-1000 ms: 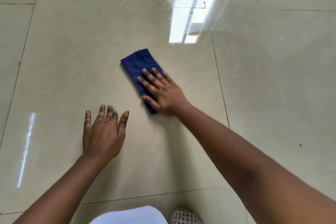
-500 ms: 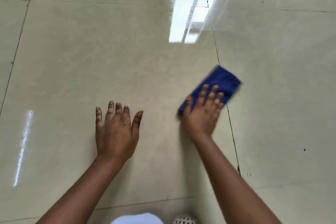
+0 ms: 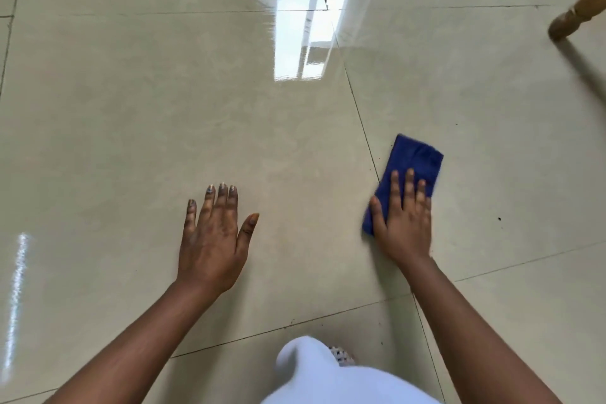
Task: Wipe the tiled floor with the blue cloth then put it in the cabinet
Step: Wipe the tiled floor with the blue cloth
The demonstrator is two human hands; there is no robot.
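A folded blue cloth [image 3: 414, 161] lies flat on the glossy beige tiled floor [image 3: 164, 108], right of centre, just past a grout line. My right hand [image 3: 404, 220] presses on the cloth's near half with straight fingers, palm down. The cloth's far end sticks out beyond the fingertips. My left hand [image 3: 214, 238] rests flat on the bare tile to the left, fingers spread, holding nothing. No cabinet is in view.
A wooden furniture leg [image 3: 578, 11] stands on the floor at the top right. White clothing [image 3: 328, 377] and a patterned shoe [image 3: 341, 354] fill the bottom centre. Bright window glare [image 3: 308, 33] lies on the tiles ahead. Small dark specks dot the tile at the right.
My right hand has swept the cloth from left of the grout line across to the right and turned it more upright. The view shifted, bringing the wooden leg into sight.
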